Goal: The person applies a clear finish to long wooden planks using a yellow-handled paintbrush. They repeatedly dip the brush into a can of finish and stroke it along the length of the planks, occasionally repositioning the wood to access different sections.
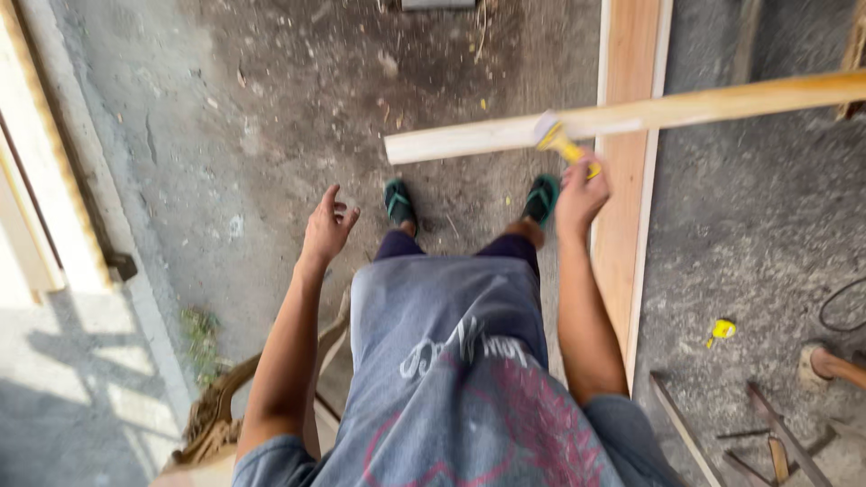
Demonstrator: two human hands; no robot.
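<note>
Early days, by the look of it — a yellow-handled tool [566,149] is gripped in the right hand [580,189] against the wooden pole [631,115]; left hand [327,225] is held open, empty.

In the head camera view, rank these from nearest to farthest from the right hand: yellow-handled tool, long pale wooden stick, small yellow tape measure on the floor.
1. Yellow-handled tool: gripped in the right hand.
2. Long pale wooden stick: just above the hand.
3. Small yellow tape measure: on the floor, lower right.
</note>
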